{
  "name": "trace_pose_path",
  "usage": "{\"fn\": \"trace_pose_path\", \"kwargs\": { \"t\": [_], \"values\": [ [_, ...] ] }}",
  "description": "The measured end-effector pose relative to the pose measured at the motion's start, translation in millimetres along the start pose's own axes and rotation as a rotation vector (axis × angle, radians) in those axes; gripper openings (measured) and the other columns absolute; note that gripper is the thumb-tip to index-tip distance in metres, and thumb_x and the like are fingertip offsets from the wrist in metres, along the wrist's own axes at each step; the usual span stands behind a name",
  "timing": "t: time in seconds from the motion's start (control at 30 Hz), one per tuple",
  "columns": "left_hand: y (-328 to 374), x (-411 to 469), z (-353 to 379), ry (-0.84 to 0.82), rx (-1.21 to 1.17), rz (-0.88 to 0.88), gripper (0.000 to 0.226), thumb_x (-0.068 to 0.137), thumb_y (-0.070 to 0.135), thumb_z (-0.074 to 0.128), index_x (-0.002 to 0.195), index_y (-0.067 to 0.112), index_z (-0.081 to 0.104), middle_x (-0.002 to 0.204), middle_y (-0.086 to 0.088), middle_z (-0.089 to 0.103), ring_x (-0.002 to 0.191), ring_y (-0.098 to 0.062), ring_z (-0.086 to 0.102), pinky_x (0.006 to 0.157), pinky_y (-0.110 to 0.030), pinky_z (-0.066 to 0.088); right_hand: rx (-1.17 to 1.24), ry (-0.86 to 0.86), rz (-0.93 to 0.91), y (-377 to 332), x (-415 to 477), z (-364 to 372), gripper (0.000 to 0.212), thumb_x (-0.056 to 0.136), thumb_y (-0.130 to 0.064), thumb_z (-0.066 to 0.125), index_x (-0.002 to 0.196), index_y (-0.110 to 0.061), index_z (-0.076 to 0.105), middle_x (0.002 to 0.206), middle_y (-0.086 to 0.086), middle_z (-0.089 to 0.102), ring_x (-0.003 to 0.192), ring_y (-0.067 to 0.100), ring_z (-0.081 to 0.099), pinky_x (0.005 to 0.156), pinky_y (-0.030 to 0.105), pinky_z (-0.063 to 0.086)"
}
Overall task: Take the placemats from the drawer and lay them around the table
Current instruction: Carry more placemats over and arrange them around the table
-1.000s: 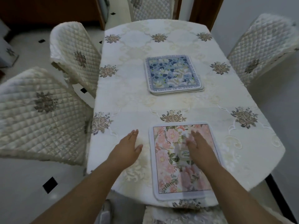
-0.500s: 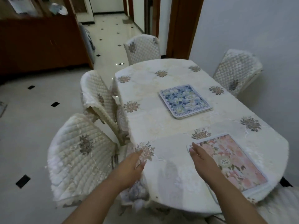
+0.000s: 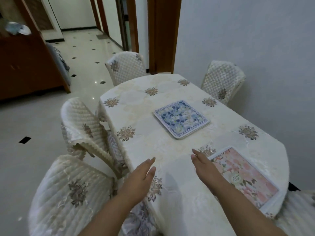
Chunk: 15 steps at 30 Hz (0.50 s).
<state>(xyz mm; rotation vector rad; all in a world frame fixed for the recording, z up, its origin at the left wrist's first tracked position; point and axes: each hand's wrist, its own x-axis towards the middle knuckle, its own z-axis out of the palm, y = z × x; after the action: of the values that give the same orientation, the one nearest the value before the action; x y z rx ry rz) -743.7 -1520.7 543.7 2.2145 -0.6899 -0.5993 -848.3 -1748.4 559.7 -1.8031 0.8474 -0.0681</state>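
Note:
A pink floral placemat (image 3: 243,178) lies flat at the near right end of the oval table (image 3: 141,150), which wears a cream embroidered cloth. A small stack of blue floral placemats (image 3: 182,118) sits in the middle of the table. My left hand (image 3: 139,180) hovers flat above the table's near left edge, fingers extended, holding nothing. Empty too, my right hand (image 3: 203,163) is stretched out just left of the pink placemat's corner, over bare cloth.
Quilted cream chairs ring the table: two on the left (image 3: 80,123) (image 3: 68,193), one at the far end (image 3: 124,68), one by the grey wall (image 3: 223,81). A brown wooden cabinet (image 3: 25,65) stands far left, with tiled floor and a doorway beyond.
My view has swung left and lifted, so the pink placemat now sits to my right. My right hand has come off the pink placemat; both hands have moved left over the cloth.

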Motion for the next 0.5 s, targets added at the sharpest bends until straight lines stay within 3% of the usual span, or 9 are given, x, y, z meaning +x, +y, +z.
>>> {"fn": "trace_pose_path", "kwargs": {
  "t": [0.13, 0.3, 0.43, 0.5],
  "values": [
    [12.7, 56.7, 12.4, -0.052, -0.007, -0.045, 0.050, 0.105, 0.049, 0.033, 0.155, 0.039, 0.030, 0.162, 0.011, 0.029, 0.149, -0.007, 0.024, 0.120, -0.029, 0.019, -0.014, -0.026, 0.014, 6.7, 43.1, -7.5, 0.047, 0.102, -0.046, 0.038, 0.148, -0.036, 0.038, 0.152, -0.008, 0.039, 0.139, 0.015, 0.036, 0.102, 0.029, 0.028],
    [26.5, 148.5, 40.4, -0.055, -0.109, -0.171, 0.049, 0.105, 0.046, 0.036, 0.154, 0.039, 0.032, 0.159, 0.004, 0.037, 0.146, -0.015, 0.034, 0.118, -0.031, 0.025, -0.045, -0.052, 0.019, 20.9, 114.8, -20.6, 0.047, 0.102, -0.045, 0.038, 0.147, -0.033, 0.039, 0.151, -0.008, 0.040, 0.138, 0.014, 0.038, 0.104, 0.028, 0.029],
    [36.2, 225.1, 74.1, -0.008, -0.399, -0.361, 0.047, 0.102, 0.048, 0.043, 0.148, 0.044, 0.039, 0.158, 0.007, 0.038, 0.142, -0.019, 0.039, 0.118, -0.043, 0.032, -0.060, -0.083, 0.044, 35.0, 166.3, -32.0, 0.049, 0.100, -0.050, 0.038, 0.147, -0.038, 0.038, 0.148, -0.009, 0.045, 0.133, 0.013, 0.043, 0.111, 0.036, 0.032],
    [43.4, 255.9, 89.8, 0.014, -0.511, -0.429, 0.046, 0.101, 0.047, 0.045, 0.147, 0.043, 0.042, 0.157, 0.008, 0.038, 0.141, -0.021, 0.041, 0.116, -0.041, 0.034, -0.038, -0.093, 0.068, 40.4, 186.3, -38.3, 0.048, 0.099, -0.051, 0.039, 0.146, -0.040, 0.038, 0.146, -0.009, 0.045, 0.129, 0.013, 0.046, 0.110, 0.042, 0.037]
  ]
}}
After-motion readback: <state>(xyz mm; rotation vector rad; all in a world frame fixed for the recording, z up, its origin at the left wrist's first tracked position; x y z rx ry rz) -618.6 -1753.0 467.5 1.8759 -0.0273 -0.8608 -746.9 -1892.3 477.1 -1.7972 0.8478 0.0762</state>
